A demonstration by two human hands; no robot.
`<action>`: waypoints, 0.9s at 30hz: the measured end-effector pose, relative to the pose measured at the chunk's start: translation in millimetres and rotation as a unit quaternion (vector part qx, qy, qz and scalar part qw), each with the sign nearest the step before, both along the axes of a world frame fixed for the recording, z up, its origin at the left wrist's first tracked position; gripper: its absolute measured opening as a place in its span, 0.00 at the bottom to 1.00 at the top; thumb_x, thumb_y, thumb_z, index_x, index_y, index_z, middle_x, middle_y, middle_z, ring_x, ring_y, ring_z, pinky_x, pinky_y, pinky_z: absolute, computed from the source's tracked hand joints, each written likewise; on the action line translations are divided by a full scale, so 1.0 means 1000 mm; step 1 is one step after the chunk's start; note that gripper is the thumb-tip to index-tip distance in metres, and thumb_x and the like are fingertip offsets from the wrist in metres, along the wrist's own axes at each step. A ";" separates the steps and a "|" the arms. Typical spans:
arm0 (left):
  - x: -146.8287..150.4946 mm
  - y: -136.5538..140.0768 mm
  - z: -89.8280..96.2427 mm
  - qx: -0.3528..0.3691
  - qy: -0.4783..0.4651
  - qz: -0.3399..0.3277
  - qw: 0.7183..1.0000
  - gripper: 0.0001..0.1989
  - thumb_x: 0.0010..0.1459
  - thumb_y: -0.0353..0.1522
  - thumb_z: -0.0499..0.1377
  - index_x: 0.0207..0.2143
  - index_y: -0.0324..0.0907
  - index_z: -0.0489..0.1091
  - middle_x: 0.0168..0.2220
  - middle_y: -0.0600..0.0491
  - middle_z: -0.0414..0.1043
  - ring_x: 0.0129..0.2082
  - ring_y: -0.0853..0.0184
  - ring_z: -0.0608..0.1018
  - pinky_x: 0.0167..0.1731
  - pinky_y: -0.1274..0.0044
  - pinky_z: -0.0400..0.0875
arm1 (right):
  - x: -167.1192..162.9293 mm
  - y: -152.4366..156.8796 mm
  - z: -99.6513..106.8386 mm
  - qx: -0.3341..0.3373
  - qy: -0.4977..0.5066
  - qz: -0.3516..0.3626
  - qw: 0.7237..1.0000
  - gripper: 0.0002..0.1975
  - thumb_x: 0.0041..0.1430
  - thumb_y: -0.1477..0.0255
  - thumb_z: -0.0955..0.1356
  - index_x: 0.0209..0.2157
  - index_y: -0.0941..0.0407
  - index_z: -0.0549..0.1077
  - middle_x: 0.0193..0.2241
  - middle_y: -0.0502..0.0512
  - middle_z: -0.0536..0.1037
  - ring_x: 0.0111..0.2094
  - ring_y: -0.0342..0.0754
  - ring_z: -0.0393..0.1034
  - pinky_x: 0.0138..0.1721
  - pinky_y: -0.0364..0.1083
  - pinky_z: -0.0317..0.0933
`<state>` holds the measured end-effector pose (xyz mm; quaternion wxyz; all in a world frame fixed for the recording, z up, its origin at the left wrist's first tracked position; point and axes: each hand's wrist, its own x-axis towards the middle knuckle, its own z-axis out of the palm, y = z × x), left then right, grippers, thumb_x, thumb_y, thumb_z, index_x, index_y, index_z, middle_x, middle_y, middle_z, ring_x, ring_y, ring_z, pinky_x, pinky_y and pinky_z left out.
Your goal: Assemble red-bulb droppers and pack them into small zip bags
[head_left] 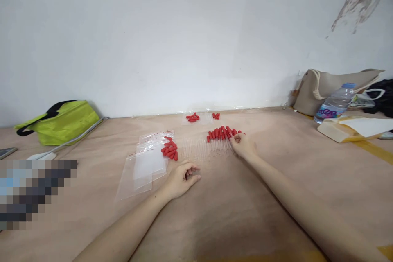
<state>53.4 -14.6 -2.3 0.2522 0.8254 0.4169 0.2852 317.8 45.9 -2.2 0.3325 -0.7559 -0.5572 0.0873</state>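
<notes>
My right hand point(245, 145) is closed at the right end of a row of glass droppers point(218, 145) with red rubber bulbs, its fingertips pinching one dropper. Left of these lie bare clear glass tubes point(194, 148) side by side, without bulbs. My left hand point(181, 180) is below the tubes, fingers loosely curled with a gap to the thumb, holding nothing. Beyond it, a pile of loose red rubber bulbs point(170, 149) lies at the edge of overlapping clear zip bags point(147, 166).
Farther back, a clear bag point(202, 118) holds tubes and red bulbs. A lime-green pouch point(67, 123) and a white cable are on the left. At right stand a water bottle point(334, 104), a beige bag point(325, 86) and an open envelope point(344, 131). A white wall borders the paper-covered surface.
</notes>
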 end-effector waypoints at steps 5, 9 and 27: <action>0.000 -0.001 0.001 -0.003 0.006 0.000 1.000 0.08 0.50 0.32 0.58 0.35 0.40 0.70 0.28 0.54 0.64 0.27 0.70 0.68 0.26 0.80 0.62 | 0.002 0.002 -0.006 0.011 -0.005 -0.004 1.000 0.14 0.49 0.58 0.64 0.28 0.55 0.70 0.26 0.52 0.74 0.28 0.46 0.67 0.30 0.43 0.53; 0.000 -0.001 0.002 0.003 0.009 -0.004 1.000 0.08 0.51 0.32 0.57 0.35 0.40 0.70 0.28 0.54 0.64 0.27 0.71 0.68 0.25 0.80 0.62 | -0.008 -0.005 0.000 0.066 -0.055 0.010 0.996 0.13 0.51 0.59 0.62 0.28 0.55 0.70 0.25 0.51 0.74 0.30 0.47 0.67 0.36 0.46 0.50; -0.052 0.071 0.036 0.149 0.050 0.200 0.967 0.10 0.56 0.33 0.50 0.32 0.40 0.69 0.31 0.51 0.70 0.31 0.65 0.71 0.32 0.75 0.65 | -0.085 -0.003 0.018 -0.082 -0.169 0.157 0.969 0.11 0.49 0.67 0.62 0.32 0.56 0.71 0.31 0.58 0.76 0.37 0.52 0.68 0.38 0.48 0.47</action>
